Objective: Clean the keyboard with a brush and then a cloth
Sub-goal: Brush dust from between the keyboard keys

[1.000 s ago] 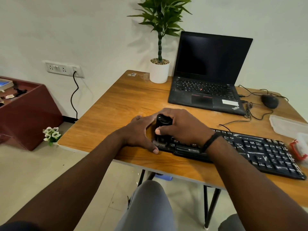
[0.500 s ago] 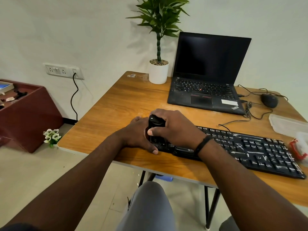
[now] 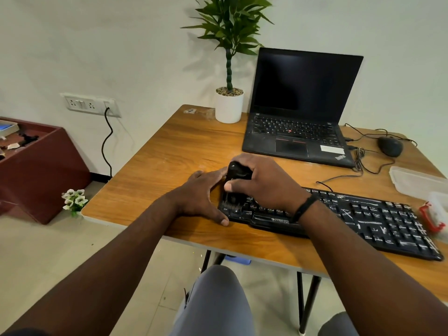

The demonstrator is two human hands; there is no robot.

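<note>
A black keyboard (image 3: 363, 219) streaked with white dust lies along the front of the wooden desk (image 3: 169, 151). My right hand (image 3: 264, 183) grips a black brush (image 3: 236, 175) upright, its bristles down on the keys at the keyboard's left end. My left hand (image 3: 201, 195) lies against the keyboard's left edge, fingers fairly straight, thumb at the front corner. Part of the brush is hidden under my right hand. No cloth is clearly visible.
An open black laptop (image 3: 300, 112) stands behind the keyboard, a potted plant (image 3: 229, 103) to its left. A mouse (image 3: 390, 146) with cables lies at the back right. A clear plastic lid (image 3: 417, 180) and a red-and-white object (image 3: 434, 214) sit at the right edge.
My right hand has drawn the brush leftward across the keys toward the keyboard's left end. My left hand has stayed at the left edge.
</note>
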